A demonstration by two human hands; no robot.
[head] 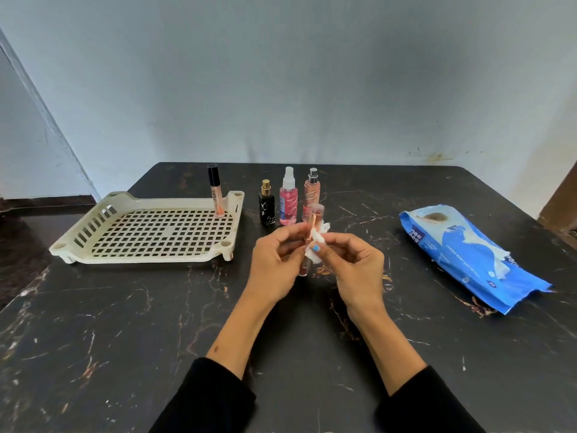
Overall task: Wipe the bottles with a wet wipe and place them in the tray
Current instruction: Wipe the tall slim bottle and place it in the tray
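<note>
Black marbled surface (125, 323) against a pale blue wall (281, 73), with both hands working a tube at its middle.

The wall is scuffed and stained low on the right; a dark floor shows at far left. On the surface, a cream slotted tray (71, 245) lies left with one tube (216, 190) upright in its far right corner. A blue wipes pack (468, 257) lies right, well apart. Three bottles (288, 198) stand in a row just beside the tray. The left hand (274, 264) holds a clear tube (315, 218) in a closed grip, tilted; the right hand (356, 267) pinches a white wipe (313, 254) against it.
</note>
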